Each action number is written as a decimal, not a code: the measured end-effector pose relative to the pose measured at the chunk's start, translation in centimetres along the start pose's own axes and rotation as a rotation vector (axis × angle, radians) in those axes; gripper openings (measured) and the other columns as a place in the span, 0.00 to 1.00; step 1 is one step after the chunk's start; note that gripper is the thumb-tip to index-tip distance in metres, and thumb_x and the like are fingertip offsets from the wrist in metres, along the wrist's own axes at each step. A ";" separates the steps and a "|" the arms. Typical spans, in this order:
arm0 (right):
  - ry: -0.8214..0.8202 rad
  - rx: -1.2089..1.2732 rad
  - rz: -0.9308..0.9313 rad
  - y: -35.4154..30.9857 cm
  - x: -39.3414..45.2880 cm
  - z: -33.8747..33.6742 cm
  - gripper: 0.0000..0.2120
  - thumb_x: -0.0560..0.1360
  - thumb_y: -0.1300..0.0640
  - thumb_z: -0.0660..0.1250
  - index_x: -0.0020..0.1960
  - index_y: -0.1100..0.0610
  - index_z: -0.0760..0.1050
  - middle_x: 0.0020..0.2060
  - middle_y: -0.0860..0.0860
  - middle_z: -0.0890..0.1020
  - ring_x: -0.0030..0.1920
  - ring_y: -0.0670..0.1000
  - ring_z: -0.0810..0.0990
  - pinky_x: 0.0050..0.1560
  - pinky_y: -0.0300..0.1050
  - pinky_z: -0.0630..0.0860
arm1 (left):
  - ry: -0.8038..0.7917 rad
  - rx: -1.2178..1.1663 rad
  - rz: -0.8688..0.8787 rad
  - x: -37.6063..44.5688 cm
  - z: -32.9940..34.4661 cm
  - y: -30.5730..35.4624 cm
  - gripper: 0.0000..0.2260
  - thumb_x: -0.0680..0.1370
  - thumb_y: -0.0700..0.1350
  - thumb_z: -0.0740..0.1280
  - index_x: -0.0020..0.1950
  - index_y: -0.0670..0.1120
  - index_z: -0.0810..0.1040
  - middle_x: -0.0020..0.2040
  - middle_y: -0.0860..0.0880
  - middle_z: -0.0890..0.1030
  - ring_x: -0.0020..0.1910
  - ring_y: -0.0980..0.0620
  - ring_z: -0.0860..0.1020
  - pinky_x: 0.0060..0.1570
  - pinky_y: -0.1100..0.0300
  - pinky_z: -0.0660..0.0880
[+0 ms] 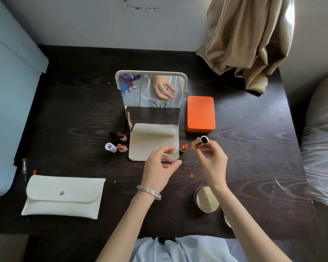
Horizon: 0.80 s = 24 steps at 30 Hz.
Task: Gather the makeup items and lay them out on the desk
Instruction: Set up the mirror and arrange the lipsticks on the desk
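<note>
My right hand (211, 157) pinches a gold lipstick cap (200, 142), its dark open end facing up. Just left of it an uncapped gold lipstick (184, 147) with an orange-red tip stands on the dark desk (254, 148). My left hand (162, 163) hovers over the front of the mirror's cream base, fingers loosely curled and holding nothing. Left of the mirror (151, 103) stand two more uncapped lipsticks (122, 147) (121, 136), with a white cap (111, 147) and a black cap (113, 136) beside them. A round gold compact (206, 199) lies under my right forearm.
An orange box (200, 114) sits right of the mirror. A cream pouch (63, 196) lies at the front left, with a clear tube (24, 165) and a small red piece (34, 172) near the desk's left edge. A beige curtain (248, 44) drapes onto the back right corner.
</note>
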State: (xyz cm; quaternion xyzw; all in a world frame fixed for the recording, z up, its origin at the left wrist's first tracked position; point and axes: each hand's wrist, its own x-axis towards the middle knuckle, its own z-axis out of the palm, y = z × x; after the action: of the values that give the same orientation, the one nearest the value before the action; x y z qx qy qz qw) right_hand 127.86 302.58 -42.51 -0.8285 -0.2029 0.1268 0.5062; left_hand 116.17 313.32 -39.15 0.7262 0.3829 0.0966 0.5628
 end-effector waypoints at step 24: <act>-0.143 -0.147 0.180 6.3 4.8 5.7 0.13 0.69 0.62 0.73 0.52 0.53 0.80 0.43 0.47 0.79 0.45 0.45 0.75 0.47 0.38 0.68 | -0.026 0.118 -0.137 0.9 -1.0 -3.4 0.07 0.76 0.39 0.67 0.49 0.50 0.78 0.46 0.57 0.78 0.43 0.62 0.77 0.39 0.80 0.71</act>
State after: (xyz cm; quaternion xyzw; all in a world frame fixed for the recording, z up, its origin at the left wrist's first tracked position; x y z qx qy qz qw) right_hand 131.03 306.68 -50.74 -0.8671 -0.1718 0.2153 0.4151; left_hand 114.65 314.91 -42.13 0.7312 0.4294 0.0254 0.5294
